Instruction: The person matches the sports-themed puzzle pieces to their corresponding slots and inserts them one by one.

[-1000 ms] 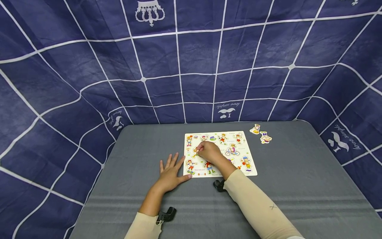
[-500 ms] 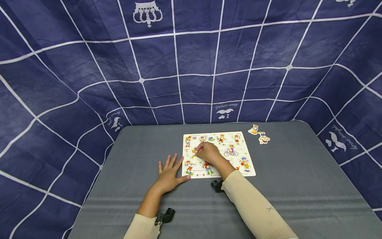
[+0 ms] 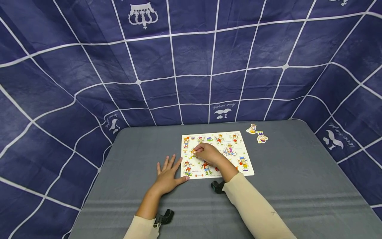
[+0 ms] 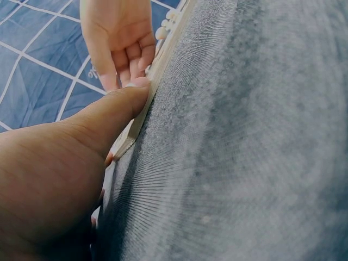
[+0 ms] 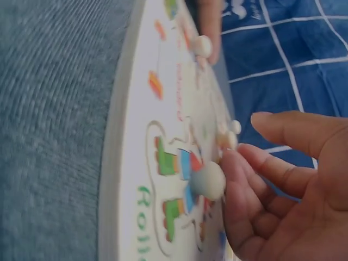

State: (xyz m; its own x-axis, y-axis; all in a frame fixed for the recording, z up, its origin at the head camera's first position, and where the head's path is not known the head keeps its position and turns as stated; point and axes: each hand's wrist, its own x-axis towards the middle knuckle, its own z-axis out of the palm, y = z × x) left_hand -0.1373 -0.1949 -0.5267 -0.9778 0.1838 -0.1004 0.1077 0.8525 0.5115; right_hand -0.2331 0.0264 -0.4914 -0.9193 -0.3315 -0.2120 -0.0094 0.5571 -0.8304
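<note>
On grey table (image 3: 134, 166), centre: puzzle board (image 3: 238, 146), white, flat, printed with cartoon figures, several pieces seated, each with small round white knob; right hand (image 3: 209, 153) over board's left-middle part, fingers curled down onto a piece (image 3: 194, 152) there (pinched or merely touched, cannot tell); right wrist view: fingertips (image 5: 239, 179) against a knob (image 5: 207, 181) of a seated figure piece; left hand (image 3: 167, 174) flat on table just left of board, fingers spread and straight, thumb (image 4: 117, 106) pressed against board's near-left edge (image 4: 147, 106), holding nothing; two loose pieces (image 3: 257, 132) on table beyond board's far-right corner, apart from it; navy cloth backdrop (image 3: 191, 59) with white grid lines behind and to both sides.
</note>
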